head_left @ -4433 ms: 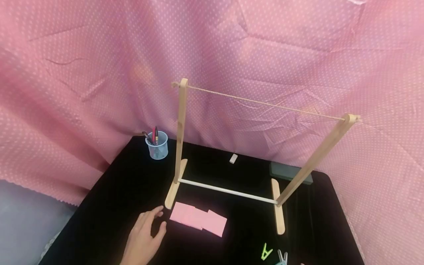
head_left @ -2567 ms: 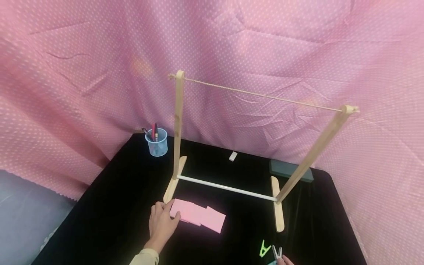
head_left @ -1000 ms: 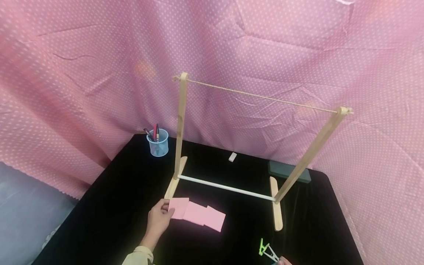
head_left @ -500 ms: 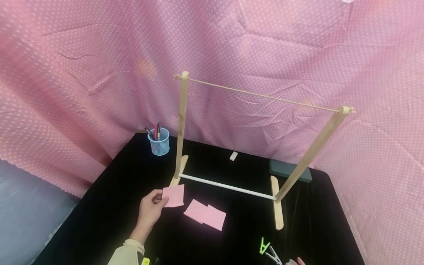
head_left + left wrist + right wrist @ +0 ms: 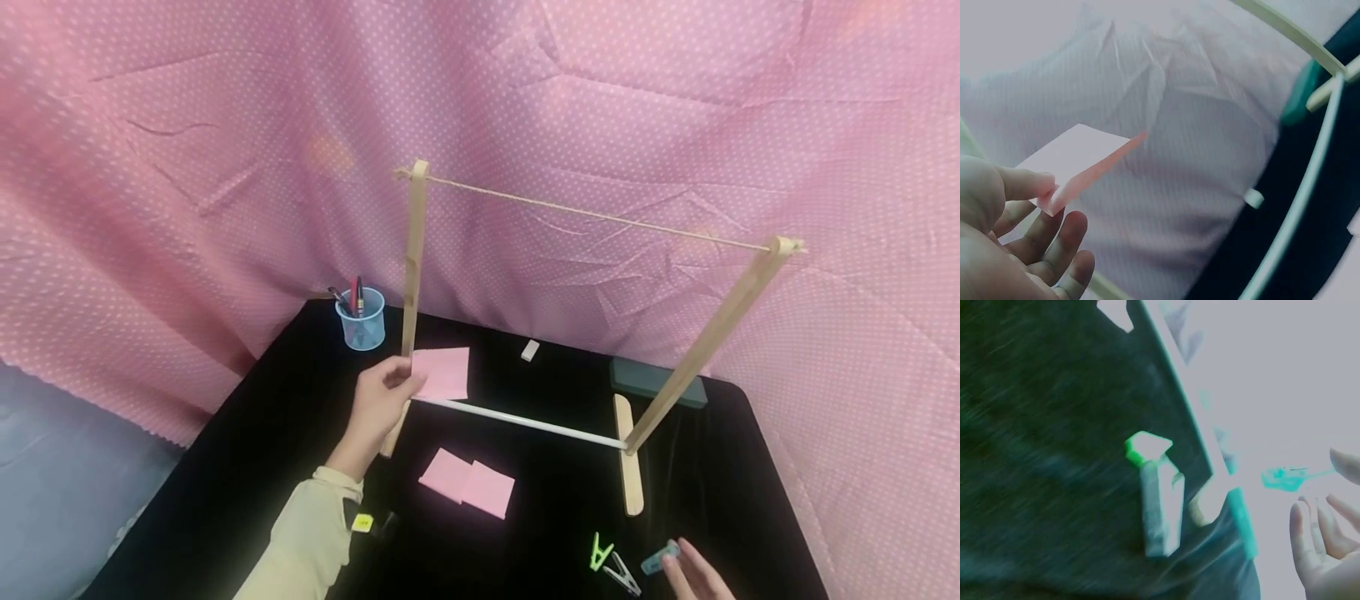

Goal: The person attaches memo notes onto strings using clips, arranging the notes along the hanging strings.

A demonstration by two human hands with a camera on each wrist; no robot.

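My left hand point(image 5: 375, 407) pinches a pink paper note point(image 5: 444, 372) by its left edge, thumb in front. The note is raised beside the left post point(image 5: 413, 275) of a wooden stand, covering part of its white rod. In the left wrist view the note point(image 5: 1085, 153) looks folded, two layers spreading apart. At the lower right, my right hand point(image 5: 696, 573) pinches a blue clothespin point(image 5: 656, 561) between thumb and fingers. A green clothespin point(image 5: 598, 553) and a grey clothespin point(image 5: 621, 575) lie just left of it. Two more pink notes point(image 5: 491, 490) overlap on the black table.
A string point(image 5: 592, 214) spans the tops of the stand's posts, and a white rod point(image 5: 540, 426) joins them low down. Behind stand a blue pen cup point(image 5: 363, 323), a white eraser-like block point(image 5: 530, 350) and a dark green box point(image 5: 648, 379). Pink dotted cloth hangs all round.
My left hand has taken the leftmost note off the row and lifted it up and rightward to the stand. My right hand has moved from the grey clothespin to the blue one and picked it up.
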